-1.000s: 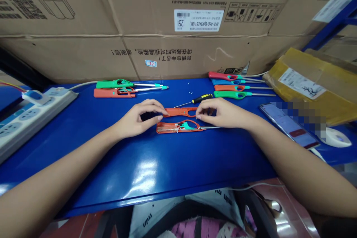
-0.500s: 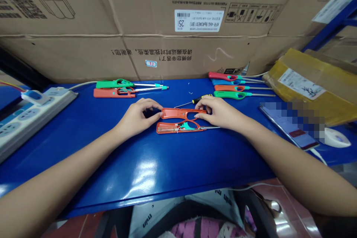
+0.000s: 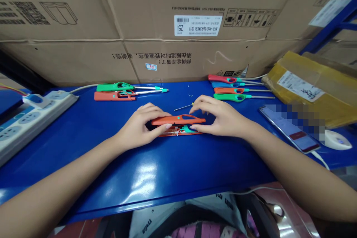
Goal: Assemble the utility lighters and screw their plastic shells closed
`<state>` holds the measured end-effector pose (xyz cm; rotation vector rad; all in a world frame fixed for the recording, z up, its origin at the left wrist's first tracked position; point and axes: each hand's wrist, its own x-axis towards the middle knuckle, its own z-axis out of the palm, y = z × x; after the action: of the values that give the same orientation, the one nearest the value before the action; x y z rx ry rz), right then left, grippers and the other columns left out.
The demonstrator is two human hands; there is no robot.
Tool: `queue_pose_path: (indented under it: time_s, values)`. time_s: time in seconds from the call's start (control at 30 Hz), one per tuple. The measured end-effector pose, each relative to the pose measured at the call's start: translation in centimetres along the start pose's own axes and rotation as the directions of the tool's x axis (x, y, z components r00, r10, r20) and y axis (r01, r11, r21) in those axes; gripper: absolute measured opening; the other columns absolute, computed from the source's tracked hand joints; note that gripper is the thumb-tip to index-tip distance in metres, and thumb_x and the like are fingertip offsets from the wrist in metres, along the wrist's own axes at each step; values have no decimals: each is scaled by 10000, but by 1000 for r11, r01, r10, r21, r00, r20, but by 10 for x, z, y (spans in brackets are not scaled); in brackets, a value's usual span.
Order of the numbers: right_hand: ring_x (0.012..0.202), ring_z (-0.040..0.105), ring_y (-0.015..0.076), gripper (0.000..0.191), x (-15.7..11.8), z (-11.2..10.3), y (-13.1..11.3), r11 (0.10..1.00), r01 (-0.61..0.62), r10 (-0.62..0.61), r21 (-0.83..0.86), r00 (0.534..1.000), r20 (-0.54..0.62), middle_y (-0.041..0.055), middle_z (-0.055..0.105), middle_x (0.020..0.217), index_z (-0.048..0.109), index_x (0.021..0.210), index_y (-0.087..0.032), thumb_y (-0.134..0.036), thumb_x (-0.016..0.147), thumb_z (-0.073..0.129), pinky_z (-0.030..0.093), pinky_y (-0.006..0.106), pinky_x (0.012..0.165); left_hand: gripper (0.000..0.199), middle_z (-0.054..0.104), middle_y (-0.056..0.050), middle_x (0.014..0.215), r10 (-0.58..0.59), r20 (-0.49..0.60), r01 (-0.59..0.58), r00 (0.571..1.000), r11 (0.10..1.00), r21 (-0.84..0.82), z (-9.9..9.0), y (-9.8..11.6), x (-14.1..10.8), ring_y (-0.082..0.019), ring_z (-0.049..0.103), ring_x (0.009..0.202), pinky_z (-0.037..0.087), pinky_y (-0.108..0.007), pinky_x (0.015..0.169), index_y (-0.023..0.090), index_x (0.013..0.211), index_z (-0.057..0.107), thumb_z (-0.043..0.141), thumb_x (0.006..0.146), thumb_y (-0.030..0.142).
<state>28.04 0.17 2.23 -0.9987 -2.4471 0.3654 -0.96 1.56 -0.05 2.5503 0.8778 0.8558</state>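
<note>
An orange lighter half-shell, turned outer side up, is gripped at its left end by my left hand, thumb in front and fingers behind. Just below it lies the other orange half-shell with a teal trigger and small inner parts showing; the upper shell partly covers it. My right hand has its thumb and fingers apart around the right end, the thumb tip close to the teal trigger. Whether that thumb touches it, I cannot tell. Behind, a screwdriver lies with its handle hidden by my right hand.
Two lighters, green and orange, lie back left near a power strip. Several coloured lighters lie back right beside a yellow package, a phone and a white mouse. A cardboard box stands behind.
The upper orange half-shell has been turned over, outer side up, and brought nearer over the lower half. My right hand's fingers have come off its right end.
</note>
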Motion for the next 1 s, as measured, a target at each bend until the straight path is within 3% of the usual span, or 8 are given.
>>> queue_pose_path:
  time_s: [0.1, 0.27, 0.77, 1.0]
  values:
    - [1016, 654, 237, 413, -1, -1, -1, 999, -25, 24, 29, 998, 62, 96, 688, 1162, 672, 1204, -207, -460, 882, 724, 506, 352, 872, 259, 770, -69, 1042, 33, 21, -34, 999, 999, 5, -1, 2, -1, -222, 648, 930, 501, -383, 871, 196, 1110, 742, 690, 931, 377]
    - [914, 659, 213, 322, 0, 5, 1, 1000, -5, 2, 11, 977, 213, 78, 715, 1002, 731, 1147, -182, -397, 912, 693, 499, 335, 828, 250, 763, -60, 1068, 66, 77, -68, 995, 997, 27, -2, 5, -3, -228, 641, 963, 465, -407, 917, 221, 1131, 732, 691, 917, 345]
    - [891, 634, 209, 373, 1, 10, 5, 999, 7, 4, -38, 960, 278, 73, 675, 958, 725, 1228, -180, -416, 956, 626, 471, 318, 792, 277, 753, -58, 1103, 32, 210, -60, 977, 990, 129, -2, 2, -5, -242, 638, 1011, 437, -405, 894, 231, 1145, 745, 668, 911, 358]
    - [910, 636, 223, 408, 0, 9, 6, 998, 33, -15, -58, 957, 290, 87, 672, 988, 710, 1278, -177, -410, 952, 635, 478, 327, 791, 295, 756, -48, 1064, 63, 204, -92, 977, 987, 136, -2, 1, -6, -222, 662, 951, 429, -386, 840, 224, 1152, 744, 688, 908, 381]
